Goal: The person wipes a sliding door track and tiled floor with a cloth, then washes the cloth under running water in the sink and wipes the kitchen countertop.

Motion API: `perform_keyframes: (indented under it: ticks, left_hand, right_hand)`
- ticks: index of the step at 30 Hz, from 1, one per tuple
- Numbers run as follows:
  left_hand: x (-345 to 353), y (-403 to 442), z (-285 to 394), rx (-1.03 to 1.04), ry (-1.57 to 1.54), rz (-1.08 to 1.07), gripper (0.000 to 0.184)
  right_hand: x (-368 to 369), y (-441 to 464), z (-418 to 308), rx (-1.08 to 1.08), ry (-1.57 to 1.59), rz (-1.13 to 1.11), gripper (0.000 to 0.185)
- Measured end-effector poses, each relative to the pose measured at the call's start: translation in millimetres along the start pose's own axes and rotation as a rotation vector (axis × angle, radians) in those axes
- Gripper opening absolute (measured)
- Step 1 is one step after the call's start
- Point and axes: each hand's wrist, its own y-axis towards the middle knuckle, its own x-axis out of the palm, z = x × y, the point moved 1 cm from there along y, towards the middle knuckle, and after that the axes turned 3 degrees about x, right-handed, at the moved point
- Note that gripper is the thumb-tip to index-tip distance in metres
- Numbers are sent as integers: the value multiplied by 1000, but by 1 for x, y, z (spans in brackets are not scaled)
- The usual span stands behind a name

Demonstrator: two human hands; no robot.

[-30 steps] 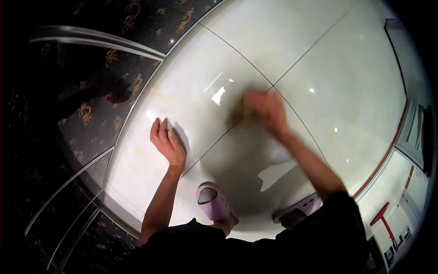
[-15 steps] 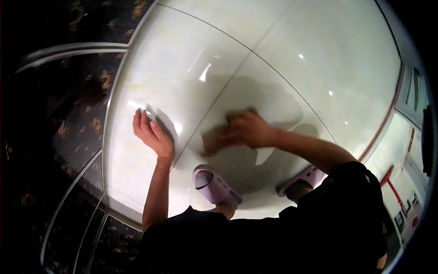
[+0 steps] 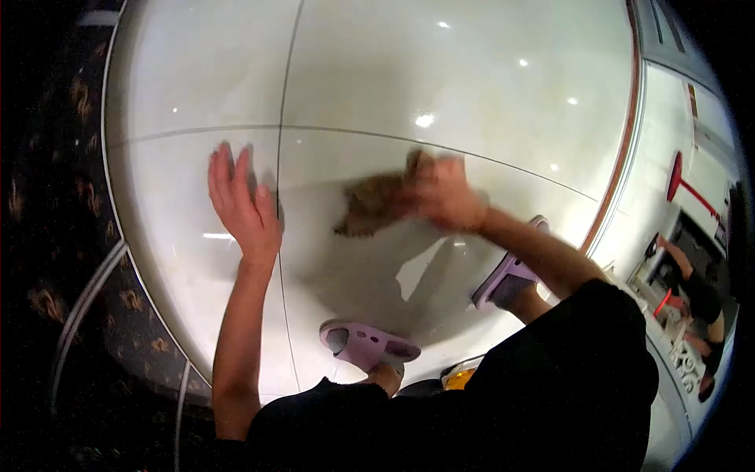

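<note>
From here I see the right hand [image 3: 447, 193] with its grip closed on the brown cloth [image 3: 371, 200], which stretches lengthwise toward the floor seam [image 3: 279, 157] from its right, while the left hand [image 3: 244, 206], fingers loosely spread, is nearer, just left of this seam.

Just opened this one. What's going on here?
Someone's right hand holds what looks like a brown rag down at the pale tiled floor, apparently wiping it. The left hand is open and holds nothing, its fingers spread, to the left of the rag. Two pink shoes show below.
</note>
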Motion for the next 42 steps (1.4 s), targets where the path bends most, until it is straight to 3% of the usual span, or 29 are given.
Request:
perform_keyframes:
  ticks: [1, 2, 5, 8, 14, 18, 23, 24, 27, 31, 32, 33, 35, 36, 38, 41, 42]
  left_hand:
    - [7, 1, 2, 8, 49, -21, 42]
    - [13, 0, 5, 14, 96, -46, 41]
    - [14, -2, 2, 11, 97, -40, 40]
    - [18, -3, -4, 68, 120, -3, 41]
    - [15, -7, 4, 38, 177, -72, 42]
    - [15, -6, 11, 34, 227, -87, 46]
    - [18, -7, 11, 112, 234, -41, 46]
    - [18, -8, 12, 125, 228, -37, 46]
    - [22, -11, 3, 125, 319, -50, 43]
    - [25, -11, -5, 263, 235, 22, 45]
    - [31, -11, 2, 135, 9, 64, 46]
    - [24, -11, 1, 198, 285, 11, 43]
    - [22, -11, 3, 256, 264, 18, 44]
    - [25, -9, 3, 271, 273, 16, 44]
    - [21, -11, -3, 294, 305, -10, 44]
    - [26, -14, 5, 193, 126, 28, 43]
    - [22, -17, 4, 208, 175, 8, 43]
  right_hand:
    - [8, -21, -14, 150, 56, -185, 34]
    - [19, -51, -27, 139, 69, -102, 37]
    - [52, -95, -40, -161, -42, -51, 40]
    - [57, -94, -46, 197, 165, -150, 38]
    - [63, -90, -49, 154, 230, 113, 30]
    - [44, -85, -66, 71, 57, 272, 25]
    - [43, -88, -63, 53, 72, 345, 26]
    - [46, -88, -64, 129, 244, 305, 27]
    - [21, -100, -54, 140, 127, 411, 28]
    - [-38, -186, 57, 358, 269, 791, 37]
    - [-60, -211, 88, 374, 387, 898, 36]
    - [-74, -235, 113, 386, 513, 1001, 36]
    - [-55, -272, 157, 864, -80, 1047, 40]
    - [-45, -271, 160, 907, -165, 1054, 41]
    - [-21, -252, 149, 998, -316, 1046, 43]
    - [25, -211, 63, 680, -150, 908, 48]
    - [37, -199, 19, 705, -141, 736, 47]
